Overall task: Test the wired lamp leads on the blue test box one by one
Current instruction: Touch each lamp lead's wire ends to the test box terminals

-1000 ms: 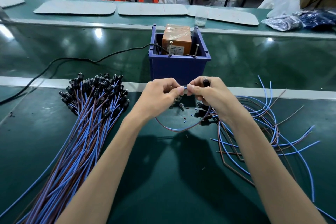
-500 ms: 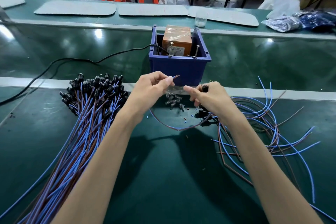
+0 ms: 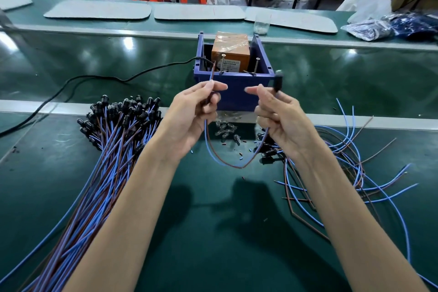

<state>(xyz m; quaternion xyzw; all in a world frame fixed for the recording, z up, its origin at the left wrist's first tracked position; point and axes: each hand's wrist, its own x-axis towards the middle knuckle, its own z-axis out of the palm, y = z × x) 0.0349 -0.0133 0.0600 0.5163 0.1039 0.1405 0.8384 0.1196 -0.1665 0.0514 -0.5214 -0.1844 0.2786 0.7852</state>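
The person holds one lamp lead (image 3: 227, 163) in front of the blue test box (image 3: 237, 97), which stands on the table (image 3: 213, 232) just beyond the hands. The left hand (image 3: 192, 111) pinches the blue and brown wires near their free ends between thumb and forefinger, with the tips pointing up towards the box's left front corner. The right hand (image 3: 279, 116) has its fingers curled round the other end, and the black lamp holder (image 3: 277, 80) stands up beside the box's right front corner. The wire sags in a loop between the two hands.

The step appears to be bringing the bare ends to the two metal pins (image 3: 222, 64) that rise inside the box in front of the orange block (image 3: 231, 52). To do it well, the two wire tips should be spread apart so that each meets its own pin and they do not touch each other. The fingers should stay back on the insulation. The lamp holder is best kept turned towards the eyes so that any glow can be seen. The sagging loop should clear the small glass bulbs (image 3: 226, 128) on the table. A bundle of leads (image 3: 113, 140) lies to the left and loose leads (image 3: 343, 161) to the right, so this lead belongs in the proper pile after testing.
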